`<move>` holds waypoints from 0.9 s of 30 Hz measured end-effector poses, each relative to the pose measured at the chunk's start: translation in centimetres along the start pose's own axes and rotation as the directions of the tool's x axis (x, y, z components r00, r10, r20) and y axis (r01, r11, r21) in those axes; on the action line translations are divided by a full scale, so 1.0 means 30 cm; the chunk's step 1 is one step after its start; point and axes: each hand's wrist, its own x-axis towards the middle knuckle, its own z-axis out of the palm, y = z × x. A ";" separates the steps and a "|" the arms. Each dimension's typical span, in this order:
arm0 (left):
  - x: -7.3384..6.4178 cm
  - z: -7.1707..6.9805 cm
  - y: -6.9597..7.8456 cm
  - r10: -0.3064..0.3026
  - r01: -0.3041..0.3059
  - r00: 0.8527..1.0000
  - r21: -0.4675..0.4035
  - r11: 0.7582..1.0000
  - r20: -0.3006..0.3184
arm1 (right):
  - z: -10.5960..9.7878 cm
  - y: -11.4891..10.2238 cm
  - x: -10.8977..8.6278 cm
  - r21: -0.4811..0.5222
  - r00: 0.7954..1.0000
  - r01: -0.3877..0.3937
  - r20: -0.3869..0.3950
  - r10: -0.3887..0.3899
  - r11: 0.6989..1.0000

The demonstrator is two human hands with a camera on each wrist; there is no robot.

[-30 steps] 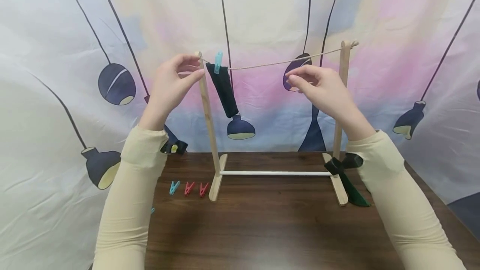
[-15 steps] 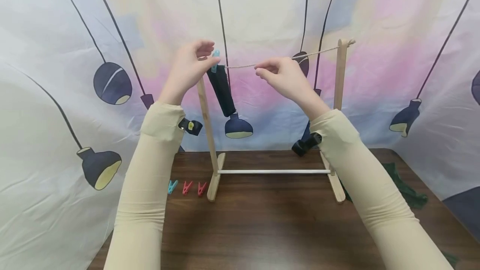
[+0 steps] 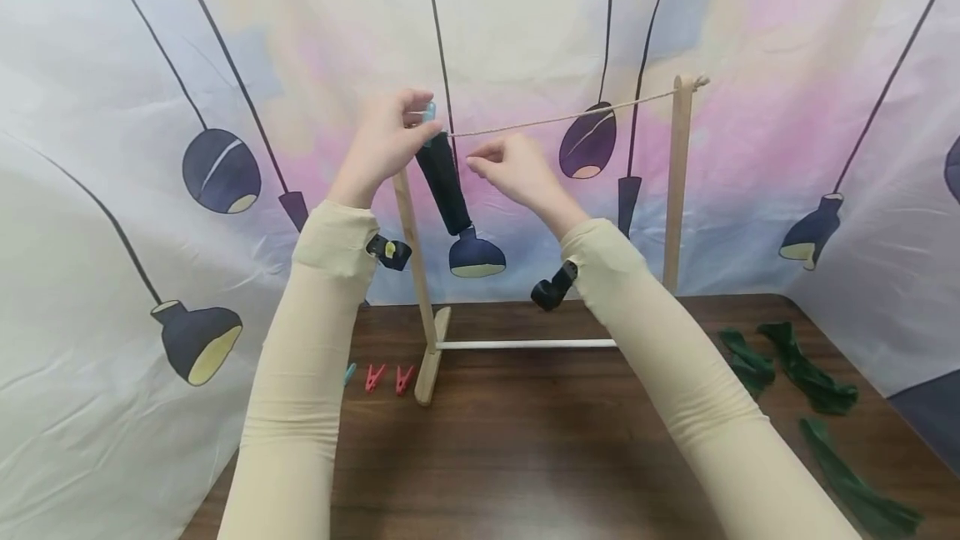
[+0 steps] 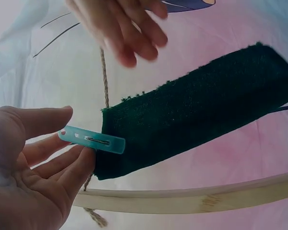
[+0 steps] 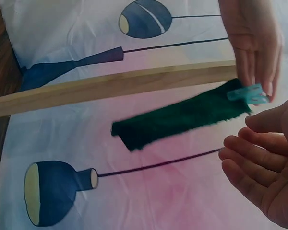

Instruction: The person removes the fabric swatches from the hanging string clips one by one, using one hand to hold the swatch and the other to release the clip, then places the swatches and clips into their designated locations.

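Observation:
A strip of dark green cloth (image 4: 192, 105) hangs from a twine line (image 3: 547, 121), held there by a light blue clothespin (image 4: 93, 140). My left hand (image 3: 382, 136) is at the clothespin, its thumb and fingers loosely spread on either side of the handle end. In the left wrist view the thumb stands a little off it, while a fingertip lies against its lower edge. My right hand (image 3: 517, 169) hovers just right of the cloth, below the twine, fingers softly bent and holding nothing. The right wrist view shows it near the cloth's upper corner.
The twine runs between a left wooden post (image 3: 415, 248) and a right post (image 3: 677, 190), joined low by a white rod (image 3: 525, 344). Two red clothespins (image 3: 375, 377) and a blue one (image 3: 349, 372) lie left. Several green cloths (image 3: 813, 377) lie on the table (image 3: 570, 473) at right.
My left hand has moved right from the left post to the clothespin. My right hand has travelled left along the twine and dropped just below it, beside the cloth.

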 end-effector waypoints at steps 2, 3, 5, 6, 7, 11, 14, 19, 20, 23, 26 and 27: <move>0.000 0.006 -0.008 0.010 -0.010 1.000 0.003 1.000 0.006 | 0.024 -0.005 0.012 0.005 1.000 -0.003 -0.006 0.003 1.000; -0.001 0.008 -0.011 0.018 -0.018 1.000 0.001 1.000 0.006 | 0.036 -0.008 0.017 0.009 1.000 -0.003 -0.011 0.003 1.000; -0.001 0.010 -0.017 0.031 -0.031 1.000 -0.007 0.999 0.000 | 0.055 -0.016 0.025 0.021 1.000 0.001 -0.025 -0.001 1.000; -0.001 0.011 -0.019 0.037 -0.037 0.999 -0.011 0.999 -0.005 | 0.065 -0.018 0.031 0.028 1.000 0.003 -0.030 -0.003 1.000; -0.002 0.011 -0.020 0.040 -0.040 0.999 -0.017 0.999 -0.009 | 0.072 -0.020 0.035 0.032 0.999 0.003 -0.037 -0.002 0.999; -0.005 0.012 -0.023 0.045 -0.045 0.999 -0.011 0.999 -0.014 | 0.093 -0.023 0.041 0.039 0.997 0.018 -0.079 -0.015 0.999; -0.006 0.015 -0.022 0.047 -0.047 0.999 0.003 0.999 -0.017 | 0.099 -0.021 0.039 0.044 0.994 0.028 -0.109 -0.023 0.999; -0.004 0.021 -0.018 0.052 -0.052 0.998 0.002 0.999 -0.029 | 0.100 -0.021 0.036 0.063 0.990 0.041 -0.135 -0.032 0.997; -0.004 0.022 -0.017 0.052 -0.052 0.998 0.002 0.999 -0.034 | 0.099 -0.021 0.035 0.063 0.990 0.042 -0.140 -0.033 0.997; -0.001 0.023 -0.015 0.054 -0.054 0.998 -0.003 0.999 -0.042 | 0.098 -0.022 0.037 0.061 0.990 0.033 -0.142 -0.024 0.998; 0.001 0.024 -0.011 0.058 -0.058 0.997 -0.004 0.998 -0.048 | 0.097 -0.022 0.039 0.057 0.989 0.032 -0.145 -0.023 0.998; 0.002 0.025 -0.009 0.056 -0.056 0.997 -0.005 0.998 -0.051 | 0.098 -0.023 0.039 0.055 0.989 0.033 -0.146 -0.025 0.998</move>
